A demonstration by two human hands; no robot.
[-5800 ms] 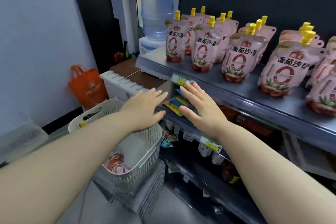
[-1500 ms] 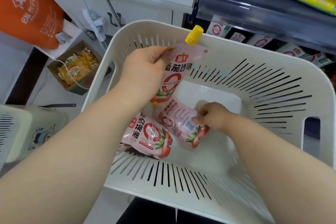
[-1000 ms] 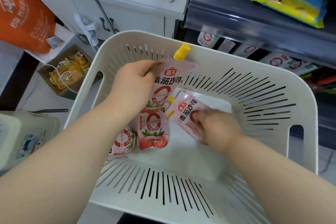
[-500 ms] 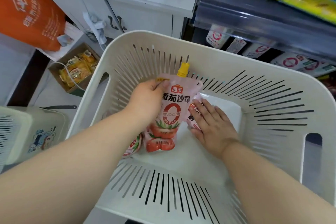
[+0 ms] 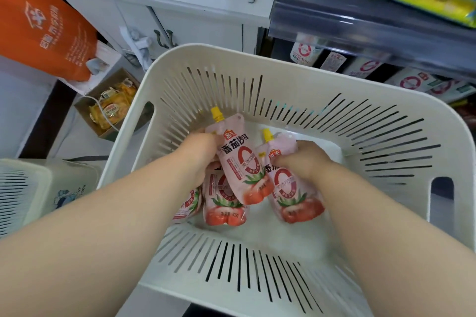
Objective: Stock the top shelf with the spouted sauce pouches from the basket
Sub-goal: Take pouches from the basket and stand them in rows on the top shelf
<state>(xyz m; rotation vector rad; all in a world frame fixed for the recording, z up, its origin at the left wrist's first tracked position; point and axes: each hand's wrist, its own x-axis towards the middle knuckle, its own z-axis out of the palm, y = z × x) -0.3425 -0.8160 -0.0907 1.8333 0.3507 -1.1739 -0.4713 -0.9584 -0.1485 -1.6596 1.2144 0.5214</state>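
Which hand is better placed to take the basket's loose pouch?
Probably left: the left hand, though holding one pink spouted pouch, hovers over the loose pink pouch; the right hand grips a second pouch, farther away.

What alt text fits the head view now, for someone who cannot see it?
Both hands are inside a white slatted basket: the left hand grips one pink yellow-capped pouch near its top, the right hand grips a second pouch. A third pouch and a fourth pouch lie on the basket floor under the left hand.
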